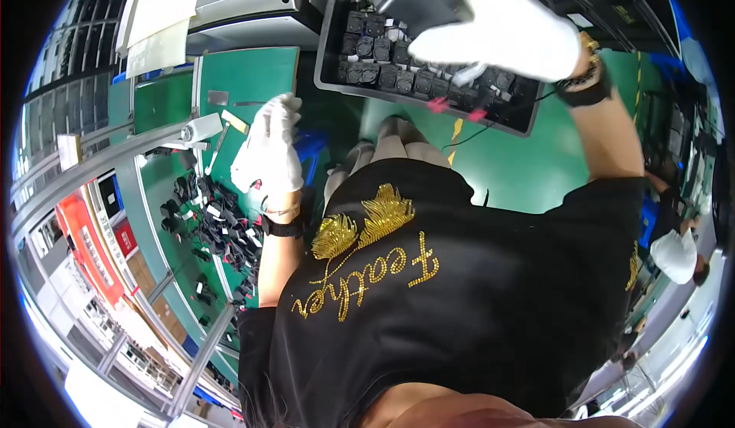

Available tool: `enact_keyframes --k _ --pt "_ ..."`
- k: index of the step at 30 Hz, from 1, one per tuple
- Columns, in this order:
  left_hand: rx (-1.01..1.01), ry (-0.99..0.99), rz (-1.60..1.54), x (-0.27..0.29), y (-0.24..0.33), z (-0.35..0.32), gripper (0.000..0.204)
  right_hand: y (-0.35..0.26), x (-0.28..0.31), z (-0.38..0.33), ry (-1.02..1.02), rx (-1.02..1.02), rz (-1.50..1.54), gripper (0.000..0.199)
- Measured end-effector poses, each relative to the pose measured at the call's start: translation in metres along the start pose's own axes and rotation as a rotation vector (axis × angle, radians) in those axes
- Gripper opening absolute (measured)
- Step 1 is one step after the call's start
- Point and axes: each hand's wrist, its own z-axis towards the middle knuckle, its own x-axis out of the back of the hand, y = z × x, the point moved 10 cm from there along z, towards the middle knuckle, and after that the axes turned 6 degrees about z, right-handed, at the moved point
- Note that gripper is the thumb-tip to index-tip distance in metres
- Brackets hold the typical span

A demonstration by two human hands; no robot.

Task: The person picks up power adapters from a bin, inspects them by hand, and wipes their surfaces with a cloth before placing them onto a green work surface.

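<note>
Over the black bin [328, 41], here was the right hand [505, 34], white-gloved and blurred, thumb and fingers set apart around a dark, glossy piece [421, 3]; whether they pinched it, I couldn't tell. Right beneath, small black modules [380, 49] sat in rows inside the bin. Out to the side, the left hand [272, 145] hung beside the green workbench [260, 68], gloved fingers up and close together, palm nowhere tight on anything I could see. On that bench, a heap of black cabled parts [226, 225] lay tangled! The danger, to my eye: a thin black cable [465, 138] trailed past the bin's rim near the beaded bracelet [589, 60], and a snag there could have dragged modules out; a slick glove might have let the glossy piece drop.
</note>
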Motion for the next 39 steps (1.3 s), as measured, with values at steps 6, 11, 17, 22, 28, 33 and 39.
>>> enact_keyframes --k 6,11,17,22,28,33,39 --pt "0.132 -0.078 -0.118 -0.021 -0.058 -0.029 0.022 0.020 0.019 0.079 -0.203 0.236 -0.902 0.089" --pt "0.280 -0.064 -0.087 -0.005 -0.090 -0.051 0.021 0.202 -0.008 0.131 -0.328 0.410 -1.391 0.088" --pt "0.361 0.130 0.117 0.049 -0.130 -0.107 0.021 0.240 -0.055 0.158 -0.577 0.533 -1.340 0.050" --pt "0.144 0.137 0.440 0.054 -0.127 -0.130 0.021 0.260 -0.042 0.166 -0.514 0.474 -1.328 0.050" --pt "0.382 0.288 0.073 0.109 -0.156 -0.147 0.023 0.273 -0.045 0.173 -0.619 0.307 -1.608 0.061" --pt "0.376 0.577 0.198 0.254 -0.203 -0.137 0.033 0.149 -0.112 0.166 -0.431 0.214 -1.497 0.076" --pt "0.242 0.691 0.618 0.383 -0.299 -0.024 0.047 0.016 -0.337 0.192 -0.342 0.404 -0.581 0.048"
